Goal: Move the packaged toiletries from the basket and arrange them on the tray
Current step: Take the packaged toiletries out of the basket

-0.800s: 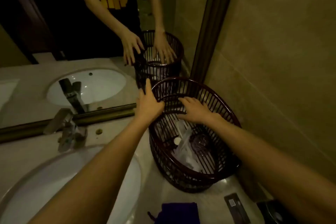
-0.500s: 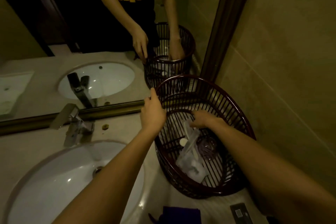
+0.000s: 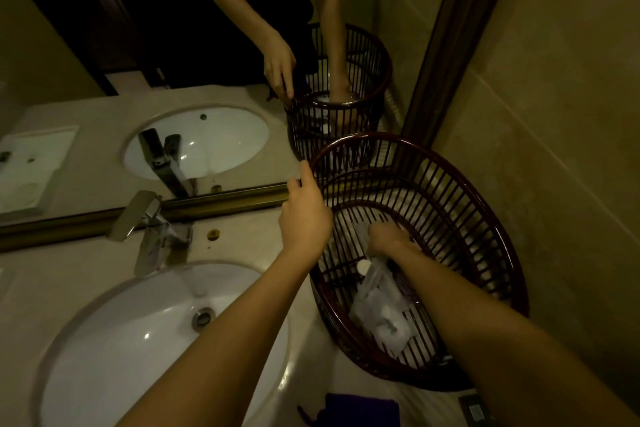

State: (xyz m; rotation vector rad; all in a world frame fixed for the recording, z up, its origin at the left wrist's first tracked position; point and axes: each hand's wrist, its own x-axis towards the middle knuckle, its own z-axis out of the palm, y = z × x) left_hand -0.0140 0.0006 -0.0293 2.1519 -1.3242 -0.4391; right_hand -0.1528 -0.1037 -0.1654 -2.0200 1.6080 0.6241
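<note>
A dark red slatted basket (image 3: 485, 218) stands on the counter in the corner by the wall. Clear plastic packets of toiletries (image 3: 381, 308) lie on its bottom. My left hand (image 3: 304, 215) holds the basket's near left rim. My right hand (image 3: 388, 239) is deep inside the basket, its fingers curled down at the top of the packets; whether they grip one is hidden. No tray is in view.
A white sink (image 3: 149, 343) with a chrome tap (image 3: 152, 229) fills the counter on the left. A mirror (image 3: 173, 62) behind reflects the person and the basket. A dark purple object (image 3: 360, 409) and a small dark packet (image 3: 474, 411) lie near the front edge.
My right hand has gone from the basket's far rim down to the packets at its bottom. My left hand has stayed on the rim. The view has tilted downward.
</note>
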